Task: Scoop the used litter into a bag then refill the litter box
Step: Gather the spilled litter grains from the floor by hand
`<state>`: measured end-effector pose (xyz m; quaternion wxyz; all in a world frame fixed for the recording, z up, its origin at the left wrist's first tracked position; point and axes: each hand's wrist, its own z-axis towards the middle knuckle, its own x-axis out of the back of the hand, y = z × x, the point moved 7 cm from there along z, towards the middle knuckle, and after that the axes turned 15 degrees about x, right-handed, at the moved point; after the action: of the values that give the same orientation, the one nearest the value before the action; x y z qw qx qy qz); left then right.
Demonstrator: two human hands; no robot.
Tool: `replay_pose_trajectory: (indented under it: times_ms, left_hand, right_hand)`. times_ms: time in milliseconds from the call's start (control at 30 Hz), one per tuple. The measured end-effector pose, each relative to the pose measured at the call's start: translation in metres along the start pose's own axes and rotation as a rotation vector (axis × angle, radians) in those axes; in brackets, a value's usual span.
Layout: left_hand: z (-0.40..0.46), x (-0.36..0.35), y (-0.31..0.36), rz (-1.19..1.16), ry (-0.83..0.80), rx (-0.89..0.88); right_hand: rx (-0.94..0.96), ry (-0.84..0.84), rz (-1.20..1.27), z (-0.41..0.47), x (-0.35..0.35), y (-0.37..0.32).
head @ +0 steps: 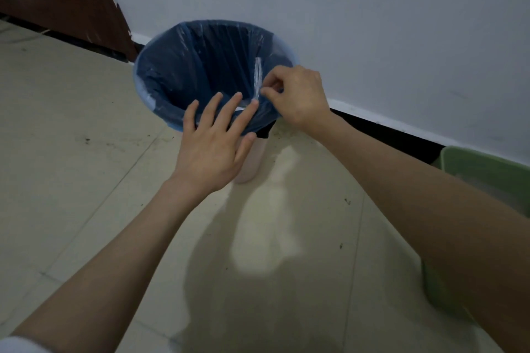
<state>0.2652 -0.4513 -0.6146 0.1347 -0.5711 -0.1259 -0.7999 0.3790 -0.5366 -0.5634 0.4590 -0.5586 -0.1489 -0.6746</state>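
I am pinching the blue bag (183,71) in the bin (143,94) with my right hand (298,94); my left hand (212,146) is lying flat on it. A green box (487,169) is sitting by the wall (372,23), under my right arm.

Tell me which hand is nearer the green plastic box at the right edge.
Right. The right hand pinches the bag at the bin's near rim, on the side of the green plastic box; the left hand is farther left.

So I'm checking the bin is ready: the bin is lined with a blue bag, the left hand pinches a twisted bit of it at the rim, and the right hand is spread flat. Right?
Not quite: the hands are swapped. In the head view the right hand pinches the twisted bit of the blue bag at the bin rim, and the left hand is spread flat.
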Motion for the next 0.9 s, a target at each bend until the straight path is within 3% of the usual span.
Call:
replay_pose_trajectory:
  times_ms: [233,467,567,667,900]
  left_hand:
    - [-0.001,0.002,0.001,-0.019,-0.032,0.0]
    - [-0.003,0.0,0.002,0.019,-0.088,-0.018]
    - [-0.01,0.001,0.01,0.019,-0.119,-0.019]
    - [-0.021,0.003,0.03,-0.027,-0.129,-0.061]
    - [-0.043,-0.001,0.125,-0.228,-0.2,-0.272]
  right_hand:
    - [0.01,-0.069,0.108,-0.01,-0.003,-0.004]
    - [-0.084,0.117,0.097,-0.041,0.023,0.021]
    - [-0.108,-0.056,0.203,-0.072,0.014,0.039]
    - [-0.086,-0.236,0.094,-0.104,0.013,0.056]
    - [-0.246,-0.336,0.024,-0.204,0.036,0.115]
